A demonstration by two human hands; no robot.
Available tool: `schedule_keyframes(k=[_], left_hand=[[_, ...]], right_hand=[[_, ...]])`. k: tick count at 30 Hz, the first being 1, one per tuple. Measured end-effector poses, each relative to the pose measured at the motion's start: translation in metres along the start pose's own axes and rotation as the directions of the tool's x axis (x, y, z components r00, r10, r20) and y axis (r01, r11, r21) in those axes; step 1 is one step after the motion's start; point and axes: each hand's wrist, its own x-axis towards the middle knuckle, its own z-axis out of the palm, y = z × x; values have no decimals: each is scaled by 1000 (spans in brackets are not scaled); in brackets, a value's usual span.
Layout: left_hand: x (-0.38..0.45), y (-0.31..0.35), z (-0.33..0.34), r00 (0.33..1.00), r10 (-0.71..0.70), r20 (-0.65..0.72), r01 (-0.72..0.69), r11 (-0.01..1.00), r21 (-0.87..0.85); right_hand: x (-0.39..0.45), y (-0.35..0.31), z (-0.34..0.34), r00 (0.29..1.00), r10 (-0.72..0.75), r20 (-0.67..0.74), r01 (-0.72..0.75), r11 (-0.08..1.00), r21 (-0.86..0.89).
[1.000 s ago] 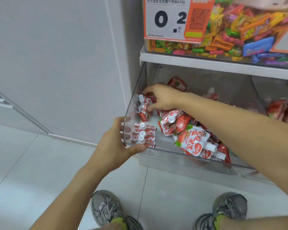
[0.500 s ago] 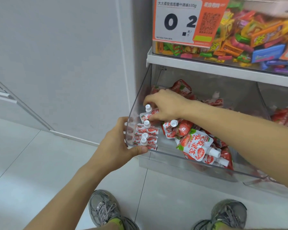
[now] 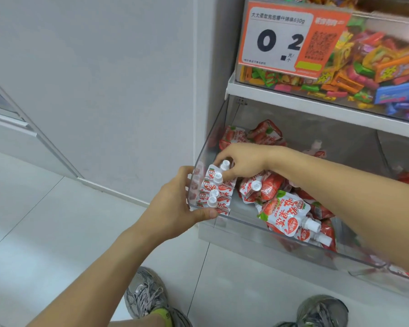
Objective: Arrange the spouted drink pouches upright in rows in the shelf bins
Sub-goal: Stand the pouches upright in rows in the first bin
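over pale floor tiles [image 3: 45, 232], left hand [image 3: 172, 208] clamped on bin [image 3: 257, 228], right hand [image 3: 242, 161] seemingly pinching pouch [image 3: 222, 172]

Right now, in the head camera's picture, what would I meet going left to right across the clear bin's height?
Left hand gripping the clear bin corner → row of upright pouches → right hand → loose pile of pouches.

A plain pale grey wall [image 3: 92, 79] meets a floor of large light tiles [image 3: 45, 232]. To the right stands a white shelving unit [image 3: 293, 100], evenly lit.
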Motion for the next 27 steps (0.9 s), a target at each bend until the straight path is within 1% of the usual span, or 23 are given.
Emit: schedule_keyframes(k=[3, 5, 6, 7, 8, 9, 10, 11, 12, 13, 14, 15, 16, 18, 19, 20, 21, 22, 23, 24, 25, 26, 27], left_hand=[[1, 2, -1, 1000, 2, 4, -2, 1000, 27], [3, 6, -3, 1000, -6, 27, 6, 1000, 26], [3, 7, -5, 999, -17, 47, 16, 1000, 26], [3, 9, -7, 997, -33, 65, 31, 999, 30], [4, 11, -9, 996, -54, 76, 51, 998, 40], [4, 14, -11, 995, -76, 66, 72, 996, 59], [4, 18, -13, 997, -81, 18, 79, 992, 98], [4, 23, -15, 995, -52, -83, 65, 985, 162], [5, 29, -16, 976, 40, -212, 11, 972, 235], [7, 36, -16, 937, 164, -310, -71, 954, 290], [10, 45, -15, 901, 264, -345, -157, 938, 308], [13, 52, -12, 889, 320, -327, -222, 926, 305], [17, 56, -7, 898, 346, -271, -260, 915, 309], [23, 61, 5, 926, 338, -169, -250, 882, 399], [25, 61, 9, 919, 350, -181, -235, 855, 462], [27, 59, 12, 899, 371, -232, -214, 835, 507], [28, 58, 12, 874, 380, -304, -186, 838, 513], [29, 56, 11, 865, 339, -369, -139, 870, 473], [31, 53, 8, 885, 236, -401, -71, 920, 386], [33, 49, 7, 916, 99, -389, 13, 962, 274], [36, 44, 6, 944, -21, -330, 91, 976, 198], [38, 38, 7, 956, -77, -283, 130, 976, 175], [39, 33, 8, 958, -80, -276, 128, 978, 163]], right_hand=[[-9, 8, 0, 999, 17, 44, -20, 996, 85], [-17, 13, -8, 996, 57, 69, -73, 964, 256], [-22, 14, -13, 996, 73, 42, -83, 943, 322], [-27, 16, -18, 996, 90, -14, -80, 940, 330], [-34, 18, -22, 992, 102, -73, -78, 957, 279], [-43, 19, -25, 988, 115, -100, -93, 974, 206], [-54, 20, -27, 990, 118, -81, -105, 984, 146], [-64, 20, -27, 994, 110, -28, -106, 988, 110], [-74, 19, -25, 995, 97, 35, -99, 992, 76], [-80, 18, -21, 993, 87, 76, -89, 996, 30], [-83, 17, -17, 994, 80, 73, -80, 997, -13], [-84, 19, -13, 997, 73, 27, -73, 997, -28], [-84, 21, -9, 997, 55, -46, -56, 998, -19], [-88, 27, -7, 976, 24, -218, -16, 999, 34], [-90, 30, -8, 947, 43, -318, -18, 997, 81], [-90, 31, -10, 904, 83, -420, -25, 989, 143], [-87, 30, -11, 853, 132, -504, -26, 977, 211], [-79, 27, -11, 814, 171, -556, -11, 960, 278], [-69, 21, -10, 803, 186, -566, 7, 947, 321], [-56, 14, -8, 817, 163, -554, 26, 948, 319], [-42, 9, -4, 841, 130, -525, 31, 957, 287], [-27, 7, 1, 864, 113, -491, 18, 967, 255], [-15, 8, 4, 881, 117, -458, -11, 974, 228]])
